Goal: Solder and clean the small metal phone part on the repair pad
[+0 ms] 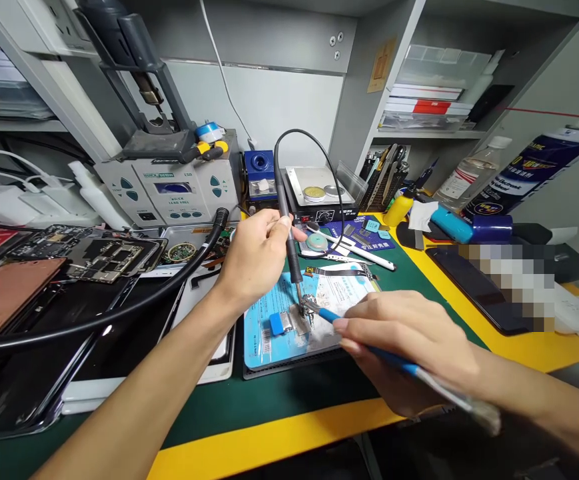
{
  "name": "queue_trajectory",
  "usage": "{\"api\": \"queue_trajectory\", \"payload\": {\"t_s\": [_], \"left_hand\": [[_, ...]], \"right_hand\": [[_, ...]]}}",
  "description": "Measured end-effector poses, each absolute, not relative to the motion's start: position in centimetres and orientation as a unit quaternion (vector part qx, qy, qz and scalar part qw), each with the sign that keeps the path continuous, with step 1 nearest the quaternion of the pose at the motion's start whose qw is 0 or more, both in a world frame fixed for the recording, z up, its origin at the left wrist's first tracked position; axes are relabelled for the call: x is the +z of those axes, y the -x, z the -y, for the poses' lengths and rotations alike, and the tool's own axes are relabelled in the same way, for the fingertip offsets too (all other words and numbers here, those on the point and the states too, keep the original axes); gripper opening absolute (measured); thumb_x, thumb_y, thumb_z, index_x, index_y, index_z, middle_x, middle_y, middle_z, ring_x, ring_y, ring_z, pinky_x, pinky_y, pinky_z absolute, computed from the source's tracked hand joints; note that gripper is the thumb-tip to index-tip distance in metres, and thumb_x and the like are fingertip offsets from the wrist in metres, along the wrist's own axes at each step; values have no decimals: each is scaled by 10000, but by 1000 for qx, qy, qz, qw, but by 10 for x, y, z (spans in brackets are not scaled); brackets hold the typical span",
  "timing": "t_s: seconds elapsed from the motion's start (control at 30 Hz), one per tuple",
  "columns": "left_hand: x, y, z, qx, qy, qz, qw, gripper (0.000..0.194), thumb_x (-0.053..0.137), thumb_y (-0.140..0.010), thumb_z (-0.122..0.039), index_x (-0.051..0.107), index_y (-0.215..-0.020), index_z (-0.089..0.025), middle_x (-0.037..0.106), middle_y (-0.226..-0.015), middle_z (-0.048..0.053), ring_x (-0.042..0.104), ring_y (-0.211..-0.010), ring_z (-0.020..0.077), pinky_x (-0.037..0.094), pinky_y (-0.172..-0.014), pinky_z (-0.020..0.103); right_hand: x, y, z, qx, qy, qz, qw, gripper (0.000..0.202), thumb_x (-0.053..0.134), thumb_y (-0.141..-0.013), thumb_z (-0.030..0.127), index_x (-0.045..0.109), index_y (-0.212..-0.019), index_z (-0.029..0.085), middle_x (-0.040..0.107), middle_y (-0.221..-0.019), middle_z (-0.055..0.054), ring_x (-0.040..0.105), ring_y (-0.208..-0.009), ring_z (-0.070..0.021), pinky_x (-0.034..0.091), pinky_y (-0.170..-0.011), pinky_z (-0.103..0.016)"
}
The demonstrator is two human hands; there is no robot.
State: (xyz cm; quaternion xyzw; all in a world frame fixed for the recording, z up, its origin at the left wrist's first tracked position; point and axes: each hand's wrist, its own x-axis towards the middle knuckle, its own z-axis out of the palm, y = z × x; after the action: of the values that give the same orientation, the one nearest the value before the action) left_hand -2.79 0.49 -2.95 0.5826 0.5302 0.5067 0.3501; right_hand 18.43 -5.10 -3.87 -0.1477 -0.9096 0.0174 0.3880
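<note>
My left hand [256, 257] is closed around the black handle of a soldering iron [293, 263], held nearly upright with its tip pointing down. The tip meets or hovers just above a small circuit board [310, 312]; I cannot tell which. From the right, my right hand [406, 343] grips a blue-handled tool [386, 358] with bristles at its rear end. Its thin metal front end reaches the same board. A blue-and-white packet [262, 357] lies beneath the board. Beside the board is a flat silver part with a blue tab [278, 324].
Phone parts [104, 260] and a thick black hose [179, 277] crowd the left side. Behind stand a soldering station [184, 187] and a small hot plate [319, 213]. A white pen-like tool [369, 255] lies past the packet. Bottles [474, 173] and a dark phone [469, 293] are at right.
</note>
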Motion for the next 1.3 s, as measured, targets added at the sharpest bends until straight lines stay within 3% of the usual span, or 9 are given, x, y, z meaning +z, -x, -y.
{"api": "queue_trajectory", "payload": {"t_s": [0.17, 0.33, 0.53, 0.63, 0.9, 1.03, 1.3], "left_hand": [[-30, 27, -6, 491, -588, -551, 329, 249, 514, -940, -327, 669, -807, -185, 720, -843, 57, 453, -516, 109, 294, -429, 268], [-31, 27, -8, 483, -587, -562, 326, 258, 506, -943, -330, 675, -808, -190, 698, -806, 50, 435, -480, 106, 294, -420, 270], [-29, 29, -8, 470, -584, -577, 323, 288, 485, -957, -324, 668, -784, -185, 621, -674, 29, 389, -428, 100, 291, -412, 272], [-29, 29, -7, 465, -585, -580, 324, 297, 474, -962, -314, 669, -784, -180, 599, -653, 23, 389, -420, 99, 290, -408, 271], [-28, 30, -8, 469, -589, -573, 323, 271, 496, -949, -306, 662, -784, -169, 612, -683, 30, 425, -440, 98, 309, -405, 257], [-29, 30, -8, 474, -589, -568, 325, 257, 493, -951, -304, 653, -799, -172, 616, -679, 31, 454, -453, 111, 314, -397, 259], [-30, 30, -7, 487, -589, -551, 334, 209, 503, -954, -292, 637, -842, -177, 733, -884, 87, 461, -442, 99, 304, -373, 269]], "right_hand": [[-47, -182, 58, -49, 71, 925, 370, 128, 666, -848, 19, 667, -977, 26, 655, -597, -75, 612, -546, -193, 447, -467, -330], [-45, -182, 60, -46, 101, 928, 357, 167, 640, -880, 21, 663, -1045, 19, 703, -688, -102, 649, -629, -193, 486, -515, -332], [-52, -178, 63, -67, 102, 912, 393, 123, 618, -885, 26, 651, -1002, 43, 656, -614, -52, 581, -545, -166, 417, -463, -314], [-49, -180, 62, -54, 90, 927, 361, 146, 626, -888, 26, 647, -1033, 19, 676, -640, -78, 610, -582, -177, 447, -485, -316], [-51, -185, 54, 0, 120, 917, 381, 205, 653, -845, 7, 655, -1048, 37, 641, -672, -58, 611, -597, -164, 493, -522, -292], [-45, -185, 55, 3, 156, 912, 380, 175, 627, -856, 37, 648, -1017, 101, 665, -701, -52, 632, -601, -157, 509, -537, -277], [-40, -180, 52, 49, 178, 899, 398, 204, 599, -842, 41, 646, -1000, 162, 694, -708, -41, 643, -592, -146, 503, -524, -252]]}}
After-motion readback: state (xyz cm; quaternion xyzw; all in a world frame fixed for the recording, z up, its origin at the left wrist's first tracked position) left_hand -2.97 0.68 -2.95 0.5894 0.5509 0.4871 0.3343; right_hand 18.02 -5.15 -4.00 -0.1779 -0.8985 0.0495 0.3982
